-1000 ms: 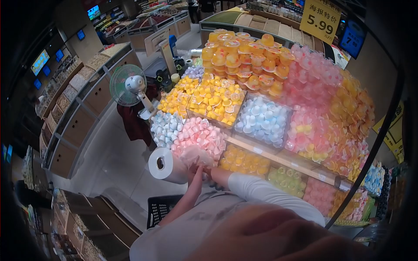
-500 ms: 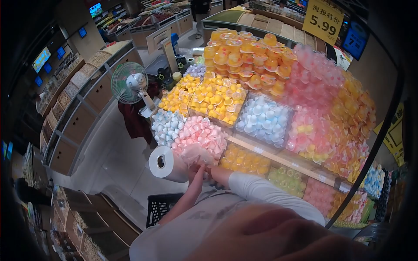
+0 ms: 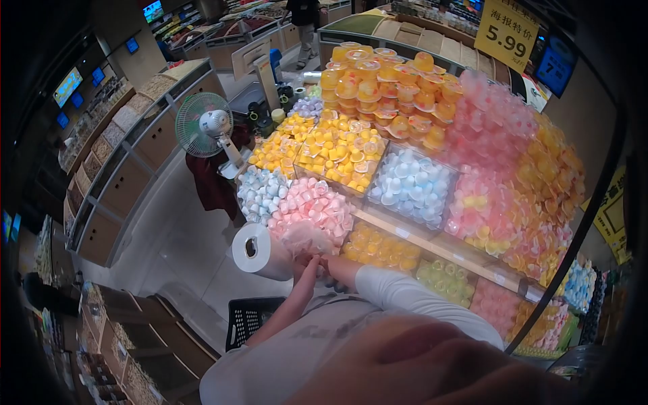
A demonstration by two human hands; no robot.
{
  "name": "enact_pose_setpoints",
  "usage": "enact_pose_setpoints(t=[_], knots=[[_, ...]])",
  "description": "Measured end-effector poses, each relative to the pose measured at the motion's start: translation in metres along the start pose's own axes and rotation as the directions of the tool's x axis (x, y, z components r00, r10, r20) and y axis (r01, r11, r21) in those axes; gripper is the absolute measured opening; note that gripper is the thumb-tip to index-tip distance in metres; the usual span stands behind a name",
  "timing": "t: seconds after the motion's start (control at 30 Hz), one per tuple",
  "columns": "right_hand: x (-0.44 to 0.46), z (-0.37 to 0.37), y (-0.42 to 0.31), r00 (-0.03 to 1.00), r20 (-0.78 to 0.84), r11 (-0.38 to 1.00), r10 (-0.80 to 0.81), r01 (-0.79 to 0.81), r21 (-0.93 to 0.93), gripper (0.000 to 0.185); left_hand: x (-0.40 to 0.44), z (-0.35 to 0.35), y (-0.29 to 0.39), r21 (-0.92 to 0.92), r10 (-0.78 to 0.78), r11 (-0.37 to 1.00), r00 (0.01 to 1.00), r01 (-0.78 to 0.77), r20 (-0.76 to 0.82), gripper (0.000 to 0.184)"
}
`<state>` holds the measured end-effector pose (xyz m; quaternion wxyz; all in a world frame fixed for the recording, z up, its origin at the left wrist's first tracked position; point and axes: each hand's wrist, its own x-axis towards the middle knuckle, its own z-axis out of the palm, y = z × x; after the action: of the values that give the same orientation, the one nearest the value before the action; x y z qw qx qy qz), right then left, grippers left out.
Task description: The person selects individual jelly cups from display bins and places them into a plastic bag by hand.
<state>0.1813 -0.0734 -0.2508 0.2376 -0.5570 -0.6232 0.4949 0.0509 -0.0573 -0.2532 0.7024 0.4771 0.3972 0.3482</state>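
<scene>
Close together in front of my body, my left hand (image 3: 304, 262) and my right hand (image 3: 327, 263) both grip a thin clear plastic bag (image 3: 304, 238). The bag is crumpled and lies against the pink-wrapped sweets (image 3: 313, 206) beyond it. The fingers of both hands are closed and partly hidden by each other. Immediately left of my hands is a thick roll of plastic bags (image 3: 271, 255), its dark core hole facing left. To the right of my right wrist sit yellow jelly cups (image 3: 380, 246).
Blue-and-white sweets (image 3: 263, 194), yellow cups (image 3: 341, 152) and stacked orange jellies (image 3: 385, 84) fill the display. A fan (image 3: 206, 125) stands at its left end. A black basket (image 3: 246, 320) is below left. A person (image 3: 305, 27) stands in the far aisle.
The view has shifted slightly, so the display sits a little lower and further right. More of the person in the far aisle shows. My hands keep nearly the same place on the bag.
</scene>
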Motion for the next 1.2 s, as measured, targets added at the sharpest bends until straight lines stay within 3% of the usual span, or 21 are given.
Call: enact_pose_setpoints(t=[0.5,0.57,0.6,0.67,0.73,0.8,0.87,0.93,0.97,1.0,1.03,1.07,1.1,1.13,1.2], knots=[[-0.017,-0.019,-0.037,0.999,0.02,0.98,-0.039,0.042,-0.196,0.031,-0.003,0.001,0.001,0.023,0.0,1.0,1.0,-0.001,0.029,0.017],[-0.019,-0.018,-0.042,0.999,0.023,0.975,-0.044,0.048,-0.218,0.031,-0.012,0.015,0.018,-0.107,0.063,0.992,0.998,-0.064,-0.011,0.031],[-0.02,-0.019,-0.045,0.999,0.023,0.972,-0.048,0.052,-0.229,0.031,-0.009,0.013,0.019,-0.105,0.065,0.992,0.998,-0.066,-0.012,0.031],[-0.014,0.002,-0.004,0.997,-0.05,0.968,-0.052,0.038,-0.249,0.029,-0.005,0.007,0.017,-0.031,-0.032,0.999,0.999,0.032,0.019,0.048],[-0.027,-0.001,0.018,0.991,-0.122,0.963,-0.058,0.023,-0.269,0.027,-0.001,0.006,0.014,0.009,-0.025,1.0,1.0,0.025,-0.017,0.047],[-0.068,-0.023,0.022,0.977,0.154,0.985,-0.147,0.16,-0.07,0.023,0.002,0.006,0.014,0.047,-0.019,0.999,0.998,0.022,-0.052,0.045],[-0.118,-0.067,-0.039,0.969,0.211,0.987,-0.132,0.149,-0.066,0.023,0.007,0.005,0.016,0.117,-0.037,0.992,0.996,0.046,-0.084,0.045],[-0.156,-0.104,-0.076,0.911,0.059,0.902,-0.407,0.412,-0.129,0.018,0.016,-0.004,0.004,0.145,-0.024,0.989,0.996,0.036,-0.081,0.044],[-0.18,-0.125,-0.105,0.866,-0.061,0.856,-0.496,0.477,-0.198,0.015,0.018,-0.007,0.002,0.176,-0.006,0.984,0.997,0.019,-0.071,0.043],[-0.202,-0.141,-0.126,0.662,-0.267,0.714,-0.7,0.662,-0.229,0.012,0.015,-0.003,0.011,0.22,-0.011,0.975,0.996,0.031,-0.089,0.043],[-0.227,-0.15,-0.145,0.458,-0.459,0.627,-0.761,0.701,-0.339,0.01,0.014,0.0,0.014,0.226,-0.019,0.973,0.995,0.042,-0.102,0.043],[-0.245,-0.145,-0.161,0.083,-0.632,0.471,-0.77,0.743,-0.475,0.007,0.013,0.003,0.017,0.209,-0.031,0.976,0.993,0.055,-0.116,0.043],[-0.252,-0.146,-0.172,-0.256,-0.571,0.159,-0.78,0.802,-0.576,0.008,0.012,0.005,0.019,0.193,-0.043,0.979,0.991,0.068,-0.129,0.043],[-0.264,-0.138,-0.186,-0.54,-0.586,-0.177,-0.605,0.808,-0.562,0.011,0.009,0.009,0.023,0.135,-0.076,0.986,0.989,0.094,-0.13,0.043],[-0.268,-0.132,-0.186,-0.544,-0.595,-0.169,-0.592,0.806,-0.568,0.011,0.011,0.006,0.022,0.147,-0.093,0.983,0.989,0.108,-0.111,0.046]])
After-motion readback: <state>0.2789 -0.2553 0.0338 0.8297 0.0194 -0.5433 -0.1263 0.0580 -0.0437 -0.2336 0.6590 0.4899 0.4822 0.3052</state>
